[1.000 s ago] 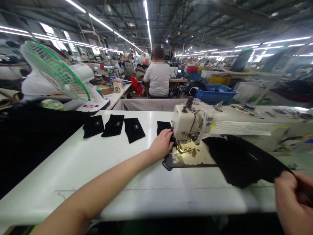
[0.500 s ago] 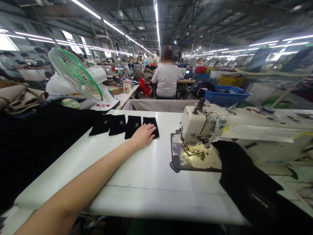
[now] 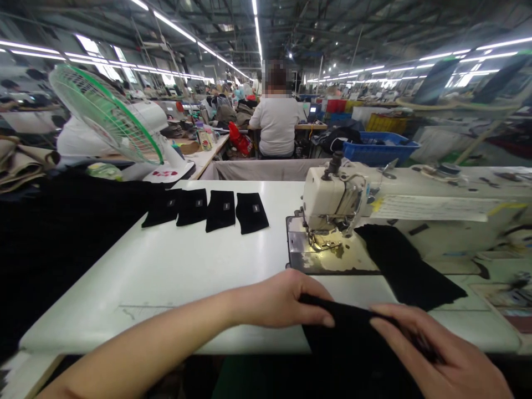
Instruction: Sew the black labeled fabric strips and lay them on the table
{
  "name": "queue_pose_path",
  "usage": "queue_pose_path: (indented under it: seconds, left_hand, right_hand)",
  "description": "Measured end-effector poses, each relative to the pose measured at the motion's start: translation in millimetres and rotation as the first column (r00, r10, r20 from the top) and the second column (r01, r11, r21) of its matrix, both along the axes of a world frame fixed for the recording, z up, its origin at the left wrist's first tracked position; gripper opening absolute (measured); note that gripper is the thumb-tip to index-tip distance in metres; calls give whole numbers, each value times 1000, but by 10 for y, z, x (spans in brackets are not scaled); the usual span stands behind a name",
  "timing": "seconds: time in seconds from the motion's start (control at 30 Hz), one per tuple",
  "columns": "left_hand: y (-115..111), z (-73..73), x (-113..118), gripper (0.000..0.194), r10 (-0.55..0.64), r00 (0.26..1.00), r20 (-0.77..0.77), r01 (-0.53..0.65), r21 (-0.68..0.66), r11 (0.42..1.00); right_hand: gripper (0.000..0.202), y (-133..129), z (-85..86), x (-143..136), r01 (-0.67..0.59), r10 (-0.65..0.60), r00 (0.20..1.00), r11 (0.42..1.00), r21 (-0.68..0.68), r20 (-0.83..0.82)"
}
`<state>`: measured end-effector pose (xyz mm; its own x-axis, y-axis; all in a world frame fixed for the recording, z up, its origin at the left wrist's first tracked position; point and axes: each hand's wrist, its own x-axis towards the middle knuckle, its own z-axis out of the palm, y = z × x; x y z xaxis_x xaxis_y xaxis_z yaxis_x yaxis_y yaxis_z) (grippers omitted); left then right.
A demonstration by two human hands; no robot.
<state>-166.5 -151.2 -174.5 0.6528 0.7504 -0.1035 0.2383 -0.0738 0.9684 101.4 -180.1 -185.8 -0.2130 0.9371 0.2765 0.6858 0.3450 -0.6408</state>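
Note:
My left hand (image 3: 286, 299) pinches the upper left edge of a black fabric piece (image 3: 353, 343) at the table's front edge. My right hand (image 3: 432, 343) grips the same piece farther right, and its lower part hangs toward my lap. Four small black pieces with little labels, the rightmost (image 3: 251, 216) among them, lie in a row on the white table (image 3: 166, 277). Another black piece (image 3: 407, 266) lies right of the needle plate, beside the sewing machine (image 3: 332, 194). The presser foot (image 3: 326, 244) has no fabric under it.
A green-rimmed fan (image 3: 108, 111) stands at the back left, above a large heap of black fabric (image 3: 62, 238). Beyond the table are a seated person (image 3: 276, 124), a red bag (image 3: 239, 138) and a blue basket (image 3: 378, 149).
My left hand has left the rightmost labelled piece and come to the front edge, where it holds black fabric. My right hand has come into view on that fabric. The view has shifted slightly.

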Motion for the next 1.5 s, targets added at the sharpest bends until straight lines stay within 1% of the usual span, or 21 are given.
queue_pose_path:
  seconds: [0.1, 0.2, 0.27, 0.33, 0.4, 0.43, 0.5, 0.6, 0.73, 0.77, 0.83, 0.9, 0.93, 1.03, 1.07, 1.13, 1.23, 1.3, 1.33, 1.43, 1.5]
  left_hand:
    - [169, -65, -204, 17, 96, 993, -68, -99, -45, 994]
    - [305, -136, -364, 14, 221, 969, -111, -230, -77, 970]
    - [369, -172, -426, 17, 305, 946, -113, -316, -96, 944]
    - [412, -199, -452, 25, 388, 913, -128, -403, -126, 907]
    - [440, -220, -452, 33, 443, 882, -163, -466, -154, 871]
    - [450, -227, -447, 35, 454, 873, -180, -481, -162, 862]
    - [464, -231, -435, 37, 461, 864, -200, -493, -159, 855]
    - [472, -202, -425, 39, 442, 872, -211, -475, -145, 868]
    - [447, -116, -441, 43, 438, 869, -230, -470, -110, 876]
    - [432, -93, -447, 43, 403, 881, -247, -440, -117, 890]
    - [389, -51, -453, 45, 270, 918, -289, -326, -167, 931]
    - [342, -25, -446, 46, 170, 937, -305, -243, -220, 945]
    - [321, -18, -438, 46, 169, 939, -300, -244, -230, 942]
    - [289, -18, -419, 47, 251, 926, -283, -319, -229, 920]
    - [290, -20, -423, 46, 266, 923, -278, -333, -233, 914]
    - [311, -21, -458, 45, 284, 920, -271, -351, -244, 904]
    - [364, -14, -563, 40, 335, 909, -248, -394, -250, 884]
    - [396, -13, -631, 37, 375, 904, -207, -420, -256, 871]
    - [406, -15, -655, 35, 391, 902, -183, -428, -258, 866]
    - [413, -26, -669, 31, 411, 901, -137, -434, -259, 863]
    - [409, -26, -648, 30, 401, 909, -116, -417, -257, 872]
  right_hand:
    - [28, 144, -88, 63, 130, -144, 985, 982, -138, -95]
    - [33, 203, -212, 24, 183, -238, 952, 947, -265, -191]
    - [36, 207, -277, -17, 171, -260, 932, 930, -326, -254]
    - [42, 200, -311, -48, 126, -254, 915, 918, -376, -314]
    - [45, 193, -312, -70, 70, -230, 910, 905, -419, -344]
    - [43, 189, -302, -80, 67, -233, 908, 901, -428, -347]
    - [37, 177, -272, -103, 113, -275, 896, 900, -421, -349]
    - [32, 166, -240, -126, 184, -318, 880, 913, -364, -353]
    - [33, 207, -259, -78, 172, -258, 925, 939, -299, -278]
    - [33, 223, -269, -60, 152, -232, 938, 943, -296, -257]
    - [32, 247, -286, -42, 115, -190, 953, 948, -297, -238]
    - [28, 250, -297, -65, 90, -170, 952, 951, -297, -254]
    - [26, 244, -300, -91, 78, -164, 947, 952, -297, -275]
    - [33, 221, -312, -187, 60, -166, 924, 952, -301, -343]
    - [32, 219, -319, -211, 59, -170, 920, 951, -304, -353]
    - [28, 230, -336, -232, 65, -181, 918, 946, -316, -353]
    - [29, 256, -366, -213, 80, -207, 906, 940, -333, -369]
    - [29, 252, -379, -202, 81, -243, 881, 922, -377, -406]
    - [29, 239, -382, -203, 73, -272, 860, 904, -422, -432]
    - [31, 173, -367, -234, 10, -379, 773, 809, -588, -508]
    - [33, 129, -344, -259, -24, -424, 732, 766, -642, -533]
